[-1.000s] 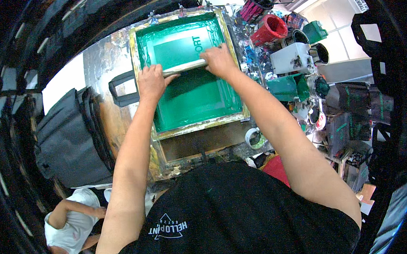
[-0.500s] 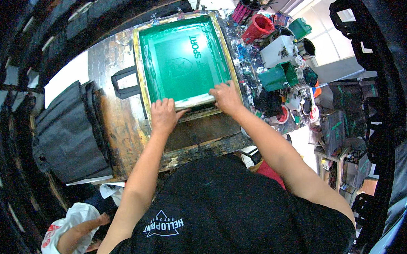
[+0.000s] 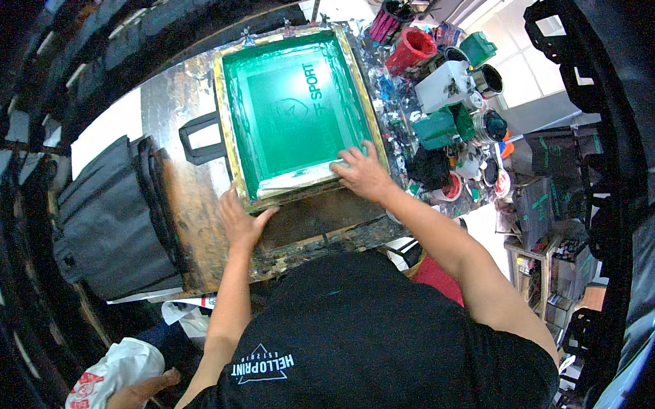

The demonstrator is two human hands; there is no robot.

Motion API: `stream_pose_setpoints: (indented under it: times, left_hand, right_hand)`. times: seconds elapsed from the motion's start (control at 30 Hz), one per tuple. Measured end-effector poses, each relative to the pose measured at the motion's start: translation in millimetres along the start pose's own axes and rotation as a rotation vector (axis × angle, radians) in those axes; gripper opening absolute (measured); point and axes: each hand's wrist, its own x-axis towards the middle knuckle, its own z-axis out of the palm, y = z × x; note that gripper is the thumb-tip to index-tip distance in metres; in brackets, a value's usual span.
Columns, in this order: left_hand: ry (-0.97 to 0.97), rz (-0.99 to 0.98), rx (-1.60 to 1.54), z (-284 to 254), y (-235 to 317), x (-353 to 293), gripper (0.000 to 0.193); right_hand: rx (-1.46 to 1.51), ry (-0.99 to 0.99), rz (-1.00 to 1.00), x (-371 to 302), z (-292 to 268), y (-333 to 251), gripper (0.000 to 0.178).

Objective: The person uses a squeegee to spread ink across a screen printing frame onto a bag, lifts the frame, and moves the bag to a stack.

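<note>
A screen printing frame (image 3: pixel 224 121) with a yellowish rim and green mesh lies on the worktable in front of me. Dark lettering and a crest outline show on the mesh. Along the frame's near end lies a pale squeegee (image 3: pixel 296 180), smeared with green. My right hand (image 3: pixel 363 174) grips the squeegee's right end, its fingers partly bent over it. Off the squeegee, my left hand (image 3: pixel 241 218) is open beside the frame's near left corner, thumb spread away. Black bag fabric under the frame shows only as a handle loop (image 3: pixel 202 139) at the left.
A stack of black bags (image 3: pixel 117 215) lies on the left of the wooden worktable (image 3: pixel 189 241). Ink tubs crowd the right side, among them a red bucket (image 3: pixel 411 50) and a green container (image 3: pixel 442 127). Another person (image 3: pixel 118 386) in a white shirt is at the lower left.
My left hand has let go of the squeegee and moved left and nearer to me, its fingers opening. My right hand stays at the squeegee's right end, slightly nearer to me.
</note>
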Motion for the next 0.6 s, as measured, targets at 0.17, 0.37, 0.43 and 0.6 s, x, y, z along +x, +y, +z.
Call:
stream_pose_setpoints:
  times: [0.17,0.37,0.43,0.6]
  left_hand:
    - [-0.098,-0.153,0.18,8,-33,-19,0.107]
    - [-0.15,-0.136,0.133,10,-36,-8,0.085]
    - [-0.121,-0.137,0.099,10,-36,-9,0.086]
    - [-0.069,-0.162,-0.075,8,-40,-14,0.09]
  right_hand:
    - [0.059,0.097,0.181,-9,21,-41,0.05]
    - [0.127,0.155,0.198,-12,22,-49,0.049]
    - [0.133,0.166,0.192,-9,17,-45,0.051]
    - [0.133,0.22,0.24,1,-13,-44,0.051]
